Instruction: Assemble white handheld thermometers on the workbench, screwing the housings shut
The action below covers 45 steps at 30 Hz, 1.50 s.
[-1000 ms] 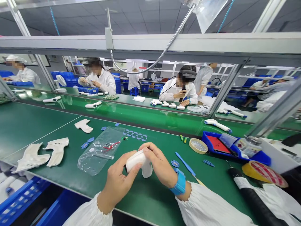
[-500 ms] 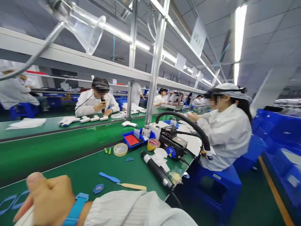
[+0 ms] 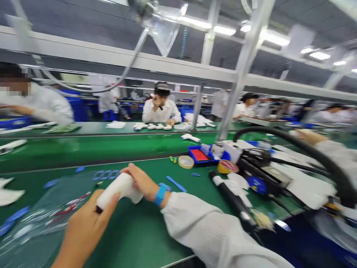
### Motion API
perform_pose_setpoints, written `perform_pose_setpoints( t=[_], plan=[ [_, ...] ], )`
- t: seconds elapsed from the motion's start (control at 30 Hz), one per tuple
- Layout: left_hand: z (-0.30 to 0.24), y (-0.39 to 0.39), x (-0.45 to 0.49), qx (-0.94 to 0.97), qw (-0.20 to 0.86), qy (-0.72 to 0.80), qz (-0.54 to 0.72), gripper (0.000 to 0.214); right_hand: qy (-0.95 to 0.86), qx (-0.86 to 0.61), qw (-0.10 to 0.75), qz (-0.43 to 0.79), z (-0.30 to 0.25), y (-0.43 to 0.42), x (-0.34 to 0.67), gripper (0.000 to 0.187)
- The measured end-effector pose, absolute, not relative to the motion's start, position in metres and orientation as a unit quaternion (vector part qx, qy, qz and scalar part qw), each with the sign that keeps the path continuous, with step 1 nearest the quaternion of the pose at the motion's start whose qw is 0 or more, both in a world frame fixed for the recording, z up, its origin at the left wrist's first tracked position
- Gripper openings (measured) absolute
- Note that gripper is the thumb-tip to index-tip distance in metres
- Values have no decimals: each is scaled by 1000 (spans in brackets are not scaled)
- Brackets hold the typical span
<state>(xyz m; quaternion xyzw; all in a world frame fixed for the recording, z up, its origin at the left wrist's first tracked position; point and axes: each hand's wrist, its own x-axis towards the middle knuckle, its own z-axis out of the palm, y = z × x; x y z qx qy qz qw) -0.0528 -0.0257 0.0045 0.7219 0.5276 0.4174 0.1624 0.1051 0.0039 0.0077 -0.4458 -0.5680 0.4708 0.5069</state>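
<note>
A white gun-shaped plastic housing (image 3: 115,190) is held up over the green bench, with a dark round end facing down to the left. My left hand (image 3: 88,219) wraps its fingers and thumb around that darker end. At the other end, my right hand (image 3: 142,181), with a blue band on the wrist, grips the housing from the right. Under and left of my hands lies a clear plastic bag (image 3: 33,227) with red and white parts. Blue ring-shaped parts (image 3: 106,175) rest just behind the housing. A blue pry tool (image 3: 176,184) lies right of my right hand.
A tape roll (image 3: 186,162), a blue bin (image 3: 205,163) and a black cylindrical tool (image 3: 232,199) sit to the right. Beyond them stands a black machine (image 3: 264,173) with a thick hose. A green belt (image 3: 134,147) crosses behind; co-workers sit on several sides.
The view has swung left. My left hand has come into view, and the white housing, mostly cut off before at the lower left, now shows between both hands.
</note>
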Motion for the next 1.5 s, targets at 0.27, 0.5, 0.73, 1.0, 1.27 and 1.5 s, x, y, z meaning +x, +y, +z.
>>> perform_pose_setpoints(
  t=[0.27, 0.5, 0.73, 1.0, 1.27, 1.5],
  plan=[
    [-10, -46, -76, 721, 186, 527, 409, 38, -661, -383, 375, 525, -31, -31, 122, 51],
    [-12, -56, -67, 902, -160, 299, 268, 61, -721, -455, 340, 398, -11, -64, 112, 24],
    [-7, -50, -72, 895, 11, 378, 238, 42, -791, -503, 205, 282, 17, -69, 165, 25],
    [14, -42, -85, 726, 328, 465, 385, 33, -807, -585, 81, 9, -25, -57, 209, 38],
    [10, -42, -75, 684, 349, 448, 458, 29, -753, -519, 299, 274, 19, -52, 162, 17],
    [16, -45, -76, 711, 335, 437, 437, 26, -650, -342, 414, 537, 68, -55, 112, 8]
  ],
)
